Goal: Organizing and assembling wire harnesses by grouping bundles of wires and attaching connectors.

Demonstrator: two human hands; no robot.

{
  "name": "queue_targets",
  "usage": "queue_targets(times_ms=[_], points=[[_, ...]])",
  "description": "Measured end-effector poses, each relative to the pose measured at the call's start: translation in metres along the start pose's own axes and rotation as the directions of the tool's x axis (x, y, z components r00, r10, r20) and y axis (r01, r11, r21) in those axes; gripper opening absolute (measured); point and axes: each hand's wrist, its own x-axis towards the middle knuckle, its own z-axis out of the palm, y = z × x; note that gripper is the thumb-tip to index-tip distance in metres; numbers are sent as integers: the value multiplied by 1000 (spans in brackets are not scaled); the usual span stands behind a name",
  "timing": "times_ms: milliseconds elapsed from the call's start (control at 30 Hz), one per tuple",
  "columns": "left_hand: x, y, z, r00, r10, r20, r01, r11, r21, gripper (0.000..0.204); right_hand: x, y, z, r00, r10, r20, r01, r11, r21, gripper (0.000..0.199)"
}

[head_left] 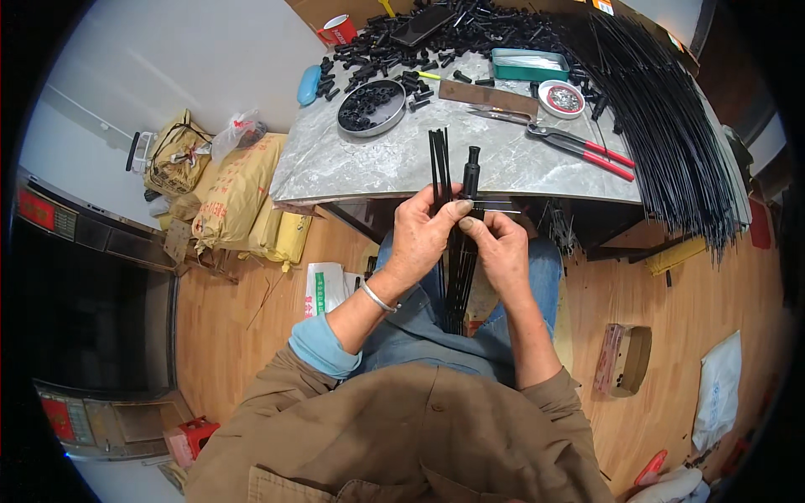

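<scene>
Clamped together, left hand [423,235] and right hand [501,249] grip black rods [459,268] — upright.

Grey marble table [369,163]: metal bowl [371,107], red pliers [579,144], green tin [529,64], black rods [671,126], loose black caps [470,33], red cup [339,30].

Two hands, the left hand [422,233] and the right hand [501,249], meet at the table's [352,163] near edge. On it: one round metal bowl [371,106], one red-handled pliers [580,146], one teal tray [529,64], one small round tin [561,98], one red cup [338,30] (far-left corner). Black rods [671,134] and small black parts [470,29]: too many to count.
</scene>
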Motion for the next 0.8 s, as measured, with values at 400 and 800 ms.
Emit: queue_targets(times_ms=[400,800], points=[[-12,6,-4,989,146,-30,-145,988,51,25,19,-6,-14,862,200,465,-338,911,236,30],[-7,20,-13,973,-93,212,125,982,-139,27,11,-21,-17,873,289,393,-321,947,16,31]])
